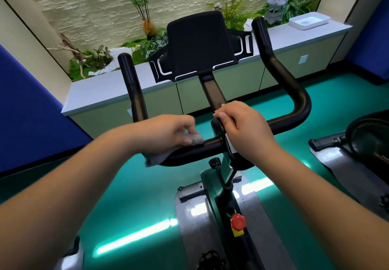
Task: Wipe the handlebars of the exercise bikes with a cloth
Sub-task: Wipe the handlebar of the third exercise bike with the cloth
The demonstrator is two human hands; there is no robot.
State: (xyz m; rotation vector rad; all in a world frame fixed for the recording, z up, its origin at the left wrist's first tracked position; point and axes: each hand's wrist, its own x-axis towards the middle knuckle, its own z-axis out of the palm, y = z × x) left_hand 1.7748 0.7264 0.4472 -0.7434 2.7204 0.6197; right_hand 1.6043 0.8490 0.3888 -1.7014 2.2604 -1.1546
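— Where's the cloth (pixel 156 157) in the head view?
— Under the left hand (pixel 166 135), whose curled fingers press it onto the near crossbar of the handlebars (pixel 282 80); one corner hangs below the palm.
— And the right hand (pixel 244 126)?
— Fingers curled over the centre stem, no cloth.
— Counts?
— One cloth, two hands, one bike (pixel 223 202) in full, part of a second bike (pixel 357 143) at right.

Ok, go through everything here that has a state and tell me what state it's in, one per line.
Left hand: grips the cloth, pressing it on the bar.
Cloth: crumpled, draped over the handlebar.
Right hand: curled around the centre stem.
Handlebar: upright, being wiped at its left side.
Tablet holder: holds nothing.
White tray: sits on the counter.
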